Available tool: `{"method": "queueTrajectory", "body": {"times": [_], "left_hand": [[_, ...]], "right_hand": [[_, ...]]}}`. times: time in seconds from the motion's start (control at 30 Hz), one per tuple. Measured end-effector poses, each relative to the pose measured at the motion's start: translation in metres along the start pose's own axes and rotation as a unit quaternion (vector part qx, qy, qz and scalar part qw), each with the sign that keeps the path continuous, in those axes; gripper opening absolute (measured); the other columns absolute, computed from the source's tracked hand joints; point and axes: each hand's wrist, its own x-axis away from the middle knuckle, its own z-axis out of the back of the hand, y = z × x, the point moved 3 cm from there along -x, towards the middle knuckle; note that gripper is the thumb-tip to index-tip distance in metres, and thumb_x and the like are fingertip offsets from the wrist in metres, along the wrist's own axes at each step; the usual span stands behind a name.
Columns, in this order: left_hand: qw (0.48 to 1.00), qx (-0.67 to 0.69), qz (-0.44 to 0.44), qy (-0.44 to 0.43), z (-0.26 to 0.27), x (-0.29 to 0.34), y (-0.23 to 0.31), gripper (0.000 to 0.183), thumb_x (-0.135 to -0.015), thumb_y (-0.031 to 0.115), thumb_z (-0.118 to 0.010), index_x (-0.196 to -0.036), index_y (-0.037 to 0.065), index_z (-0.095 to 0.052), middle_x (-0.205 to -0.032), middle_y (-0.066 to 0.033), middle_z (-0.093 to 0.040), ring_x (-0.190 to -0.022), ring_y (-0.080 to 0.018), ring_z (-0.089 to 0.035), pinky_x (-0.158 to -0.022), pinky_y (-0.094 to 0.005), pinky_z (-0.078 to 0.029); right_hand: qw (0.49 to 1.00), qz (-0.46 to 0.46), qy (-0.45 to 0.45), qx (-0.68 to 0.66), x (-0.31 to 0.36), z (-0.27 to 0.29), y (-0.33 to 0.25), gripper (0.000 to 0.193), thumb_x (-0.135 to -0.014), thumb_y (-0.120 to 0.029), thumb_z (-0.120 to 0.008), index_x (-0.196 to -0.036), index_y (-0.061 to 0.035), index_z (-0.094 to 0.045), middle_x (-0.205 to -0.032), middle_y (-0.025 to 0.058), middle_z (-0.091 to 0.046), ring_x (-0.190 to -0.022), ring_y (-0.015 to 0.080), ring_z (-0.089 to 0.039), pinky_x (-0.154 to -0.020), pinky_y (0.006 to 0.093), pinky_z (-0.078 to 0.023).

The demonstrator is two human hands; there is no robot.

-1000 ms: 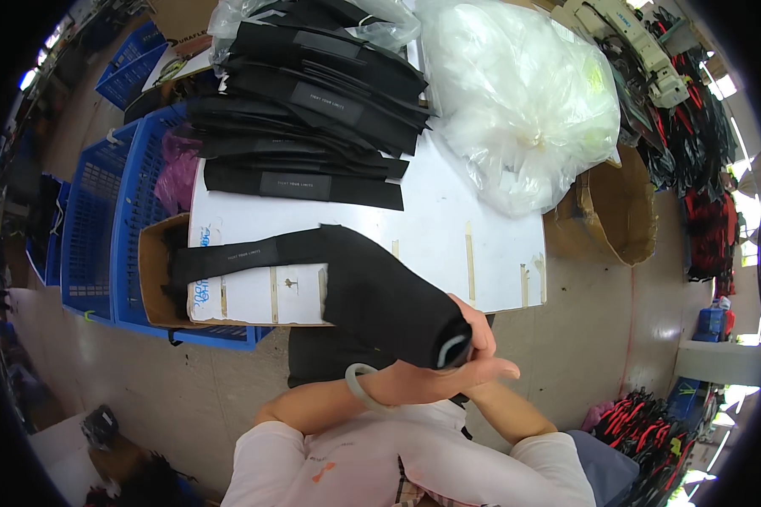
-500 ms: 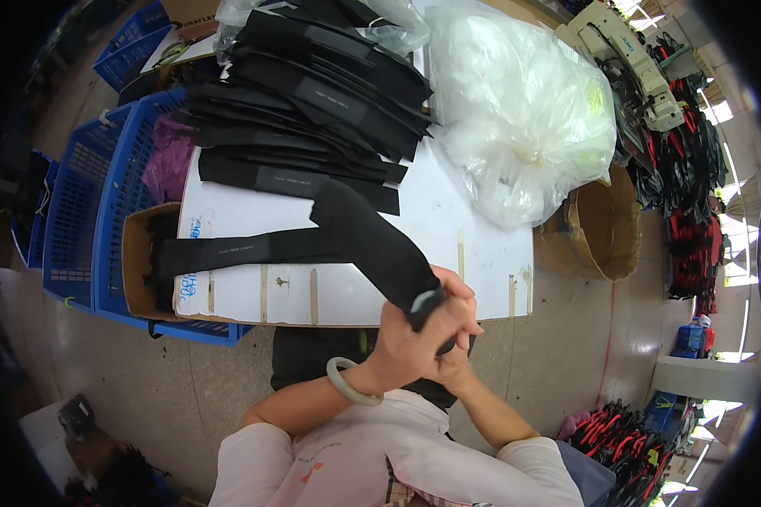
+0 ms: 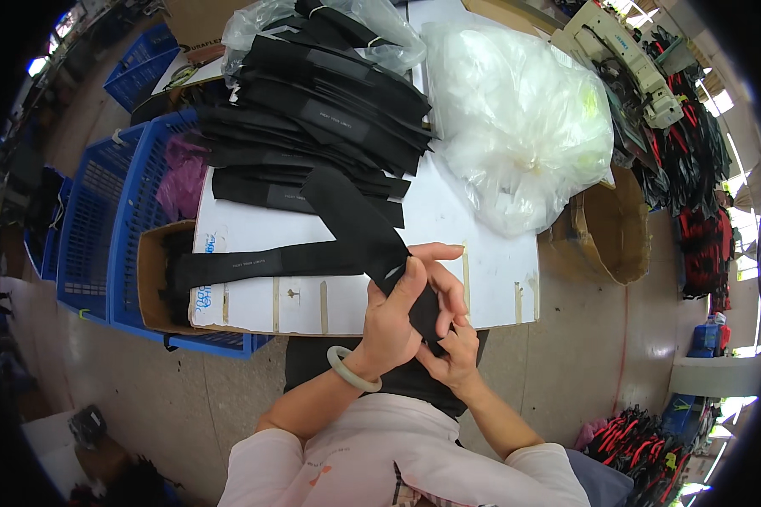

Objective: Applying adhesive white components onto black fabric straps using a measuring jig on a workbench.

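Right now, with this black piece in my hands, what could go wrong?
The black strip running left from the held black piece to the cardboard box might snag there if pulled. The piece's upper end overlaps the lowest stacked strips in view, so a sweep could disturb them. The clear plastic bag bulges past the white table's right edge and might slip if bumped.

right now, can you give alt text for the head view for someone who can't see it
A person's left hand pinches a black fabric piece, with the right hand at its lower end, over the near edge of a white tabletop. Beyond lie a pile of black strips and a bulging translucent plastic bag; blue crates stand to the left.
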Motion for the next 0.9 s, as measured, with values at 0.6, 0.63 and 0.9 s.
{"method": "queueTrajectory", "body": {"times": [0.6, 0.63, 0.9], "left_hand": [[0.986, -0.134, 0.077, 0.061, 0.027, -0.016, 0.001, 0.052, -0.102, 0.039, -0.039, -0.131, -0.004, -0.046, -0.117, -0.0201, -0.062, -0.106, -0.0251, -0.060, -0.096, -0.0365, -0.044], [0.983, -0.152, 0.073, 0.068, 0.030, -0.014, 0.007, 0.047, -0.101, 0.034, -0.044, -0.120, -0.007, -0.055, -0.109, -0.0200, -0.066, -0.099, -0.0235, -0.064, -0.090, -0.0342, -0.048], [0.920, -0.321, 0.035, 0.222, 0.058, -0.003, -0.001, 0.030, -0.097, 0.023, -0.058, -0.088, -0.004, -0.070, -0.083, -0.0099, -0.070, -0.070, -0.0114, -0.061, -0.071, -0.0262, -0.049]], "right_hand": [[0.822, -0.448, -0.032, -0.350, -0.042, 0.032, 0.007, 0.012, -0.081, -0.008, -0.074, -0.080, 0.0000, -0.064, -0.069, 0.0012, -0.062, -0.062, 0.0062, -0.055, -0.056, 0.0210, -0.042], [0.838, -0.446, -0.024, -0.313, -0.037, 0.035, 0.011, 0.013, -0.080, -0.008, -0.074, -0.079, -0.0002, -0.064, -0.068, 0.0011, -0.062, -0.060, 0.0061, -0.055, -0.055, 0.0213, -0.042], [0.903, -0.375, -0.025, -0.208, -0.031, 0.032, 0.005, 0.017, -0.079, -0.008, -0.075, -0.070, -0.0012, -0.062, -0.062, 0.0009, -0.061, -0.057, 0.0046, -0.051, -0.051, 0.0214, -0.037]]}}
